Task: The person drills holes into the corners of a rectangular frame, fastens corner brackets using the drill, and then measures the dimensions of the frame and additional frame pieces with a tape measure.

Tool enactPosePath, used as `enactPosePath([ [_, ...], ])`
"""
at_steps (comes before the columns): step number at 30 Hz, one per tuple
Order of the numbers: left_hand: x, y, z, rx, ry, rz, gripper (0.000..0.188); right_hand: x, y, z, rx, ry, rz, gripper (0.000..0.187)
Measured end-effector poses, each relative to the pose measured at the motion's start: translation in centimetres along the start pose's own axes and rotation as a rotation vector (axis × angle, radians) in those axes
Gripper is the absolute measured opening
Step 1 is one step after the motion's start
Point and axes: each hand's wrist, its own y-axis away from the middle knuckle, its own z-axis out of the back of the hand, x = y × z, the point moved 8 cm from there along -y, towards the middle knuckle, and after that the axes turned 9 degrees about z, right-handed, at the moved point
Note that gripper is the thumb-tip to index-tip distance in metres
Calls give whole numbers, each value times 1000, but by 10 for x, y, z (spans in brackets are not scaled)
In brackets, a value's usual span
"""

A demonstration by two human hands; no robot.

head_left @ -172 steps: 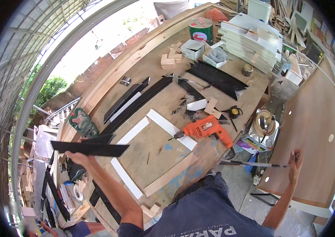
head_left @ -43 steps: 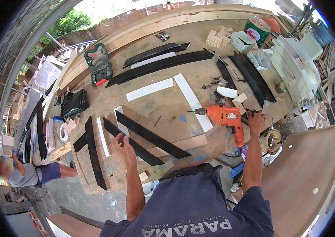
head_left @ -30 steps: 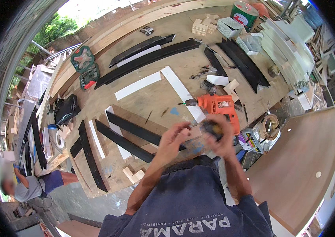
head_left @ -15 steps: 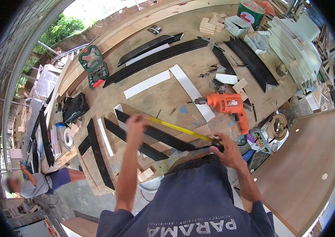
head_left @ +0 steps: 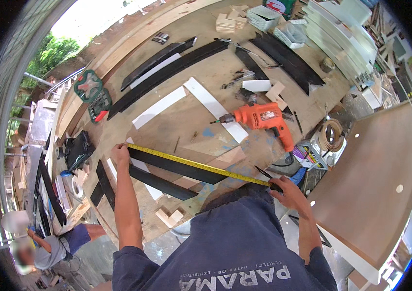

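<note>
A yellow tape measure [head_left: 191,163] is drawn out across the bench, its blade running along a black strip [head_left: 179,165] with slanted ends. The fingers of my left hand [head_left: 120,154] are closed on the blade's end, at the strip's left tip. My right hand [head_left: 288,191] grips the other end, where the dark case is mostly hidden by the fingers. A thin dark stick, like a pencil [head_left: 263,171], juts out from the right hand. Just nearer lies a second black strip [head_left: 162,183], over white and bare wood pieces.
An orange power drill [head_left: 259,116] lies right of centre beside a white strip [head_left: 215,109]. Beyond are long black strips [head_left: 167,75] and an opened green bit case [head_left: 100,99]. A large brown panel [head_left: 371,179] stands at right. Another person [head_left: 53,247] is at far left.
My left hand has moved left to the black strip's tip, pulling out more yellow blade. My right hand has shifted slightly right. The whole view has shifted a little.
</note>
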Motion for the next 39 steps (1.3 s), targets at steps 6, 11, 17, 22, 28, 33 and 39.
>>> enactPosePath([
  [6, 21, -7, 0, -6, 96, 14, 33, 4, -2, 6, -17, 11, 32, 44],
  [11, 41, -22, -6, -35, 90, -8, 34, 4, -3, 8, 7, 10, 30, 44],
  [17, 37, -20, -6, -38, 147, -16, 32, 9, 0, 9, 70, -70, 11, 44],
  [22, 30, -14, -3, -20, 165, -2, 32, -8, 4, -6, 78, -116, -6, 45],
  [28, 25, -13, 1, -41, 91, -29, 33, -3, 1, 1, 54, -91, -7, 45],
  [33, 27, -11, -5, -9, 81, -1, 35, 1, 0, 4, 41, -64, 35, 44],
  [39, 8, -20, 17, -54, 184, -45, 34, 29, -5, 15, 1, -88, -40, 42],
])
